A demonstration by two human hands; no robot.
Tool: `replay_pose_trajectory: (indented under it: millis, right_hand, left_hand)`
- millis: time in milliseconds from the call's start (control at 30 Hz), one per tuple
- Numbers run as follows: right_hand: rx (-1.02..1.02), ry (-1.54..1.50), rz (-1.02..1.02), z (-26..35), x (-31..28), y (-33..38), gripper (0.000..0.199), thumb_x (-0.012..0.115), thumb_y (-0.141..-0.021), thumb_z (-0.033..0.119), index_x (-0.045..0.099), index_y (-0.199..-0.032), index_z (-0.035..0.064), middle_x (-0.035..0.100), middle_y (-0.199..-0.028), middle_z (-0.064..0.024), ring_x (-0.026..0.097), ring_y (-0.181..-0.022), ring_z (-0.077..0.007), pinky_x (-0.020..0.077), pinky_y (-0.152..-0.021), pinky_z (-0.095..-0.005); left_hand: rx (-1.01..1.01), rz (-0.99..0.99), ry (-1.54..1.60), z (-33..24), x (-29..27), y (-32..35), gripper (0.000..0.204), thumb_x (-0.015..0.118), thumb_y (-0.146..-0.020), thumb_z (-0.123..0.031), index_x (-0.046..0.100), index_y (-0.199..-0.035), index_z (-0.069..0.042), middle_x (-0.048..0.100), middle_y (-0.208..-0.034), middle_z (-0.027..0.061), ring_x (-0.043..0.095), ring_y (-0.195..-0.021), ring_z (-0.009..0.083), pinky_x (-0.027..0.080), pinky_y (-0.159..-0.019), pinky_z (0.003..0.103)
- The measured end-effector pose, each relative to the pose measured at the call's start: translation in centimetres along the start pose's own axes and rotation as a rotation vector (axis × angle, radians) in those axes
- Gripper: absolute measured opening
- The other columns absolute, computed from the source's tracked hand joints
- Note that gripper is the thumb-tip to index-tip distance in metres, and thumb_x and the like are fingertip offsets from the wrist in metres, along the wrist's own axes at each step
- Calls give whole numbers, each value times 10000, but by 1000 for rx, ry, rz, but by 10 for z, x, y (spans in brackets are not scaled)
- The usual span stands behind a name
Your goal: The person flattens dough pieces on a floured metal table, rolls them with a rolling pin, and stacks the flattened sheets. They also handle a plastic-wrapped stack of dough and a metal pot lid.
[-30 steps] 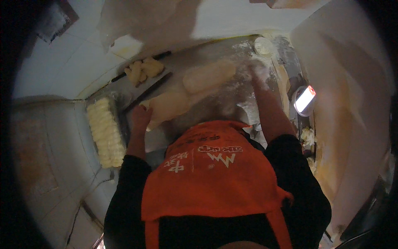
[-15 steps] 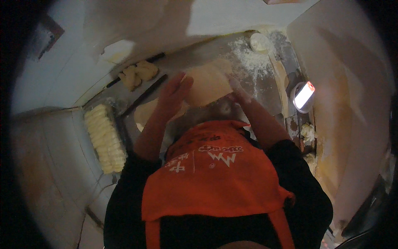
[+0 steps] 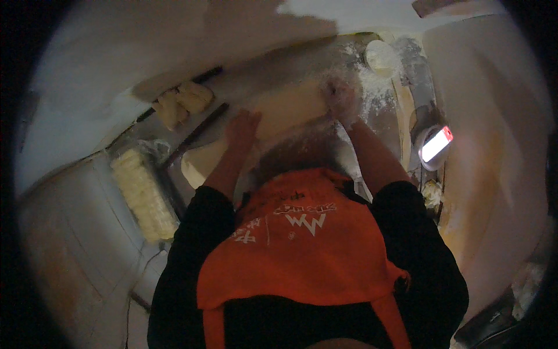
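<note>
A long flat sheet of pale dough [image 3: 293,109] lies across the worktop in front of me, its left part running under my left forearm. My left hand [image 3: 243,129] is on the sheet, the fingers drawn together at the dough. At the right end of the sheet is my right hand [image 3: 343,100], dusted with flour and blurred, so its fingers are hard to make out. Beside my left hand, a dark thin rod [image 3: 200,131] lies slanted on the worktop. Several lumps of dough [image 3: 183,103] rest beyond it.
A tray of pale dough rolls [image 3: 142,195] stands at the left. White flour [image 3: 375,87] is scattered at the far right near a round white bowl [image 3: 382,57]. A lit phone [image 3: 436,145] leans at the right beside a wooden strip [image 3: 405,119]. A wall [image 3: 482,116] rises there.
My right hand has moved away from me to the sheet's right end. My left hand has shifted slightly nearer, its fingers now drawn in. The dough sheet lies flatter.
</note>
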State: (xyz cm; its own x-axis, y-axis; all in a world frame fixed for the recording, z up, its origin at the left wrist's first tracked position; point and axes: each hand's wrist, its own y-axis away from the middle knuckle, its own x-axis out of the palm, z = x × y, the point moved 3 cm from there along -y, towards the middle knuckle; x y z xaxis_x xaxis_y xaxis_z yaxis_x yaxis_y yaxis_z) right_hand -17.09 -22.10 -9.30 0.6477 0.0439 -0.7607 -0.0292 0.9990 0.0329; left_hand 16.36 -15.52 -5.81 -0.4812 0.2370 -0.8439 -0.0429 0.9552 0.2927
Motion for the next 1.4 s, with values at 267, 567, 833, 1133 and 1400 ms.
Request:
replay_pose_trajectory:
  millis: [267, 567, 833, 1133, 1400]
  right_hand:
    - [-111, 11, -281, -61, -101, -56, 379, 635, -998, 287, 636, -1303, 61, 697, -1167, -191, 686, -1036, -373, 573, -861, -447]
    - [207, -181, -124, -122, -105, -63, 434, 736, -923, 171, 629, -1323, 44, 715, -1185, -108, 702, -1023, -319, 574, -839, -445]
    - [-185, -635, -101, -17, 1, 11, 358, 683, -975, 238, 672, -1232, -10, 710, -1132, -118, 687, -1029, -249, 558, -918, -371]
    - [-149, -1262, -163, 7, -38, 26, 302, 621, -1014, 258, 679, -1162, 1, 702, -1159, -127, 683, -1019, -250, 578, -842, -412]
    - [303, -1198, 138, 36, -35, 63, 578, 517, -1049, 431, 481, -1456, 22, 566, -1441, -121, 513, -1369, -253, 484, -1081, -481]
  left_hand:
    - [-22, -124, 287, 49, -41, 16, 332, 660, -962, -373, 708, -1078, -66, 718, -1083, 206, 680, -1024, 408, 540, -901, 486]
    - [-187, -239, -232, 162, -111, 123, 291, 695, -898, -244, 727, -1120, -59, 689, -1133, 222, 639, -1101, 417, 516, -962, 510]
    - [-190, -335, -74, 173, -97, 153, 278, 715, -890, -245, 716, -1057, -24, 702, -1086, 192, 663, -1029, 386, 515, -937, 492]
    - [-210, -96, -257, 136, -115, 156, 359, 741, -880, -350, 695, -965, -5, 678, -866, 204, 671, -852, 361, 520, -770, 483]
    - [-139, -42, 617, 25, -124, 136, 303, 667, -982, -347, 645, -926, -50, 600, -785, 85, 547, -740, 165, 468, -690, 364]
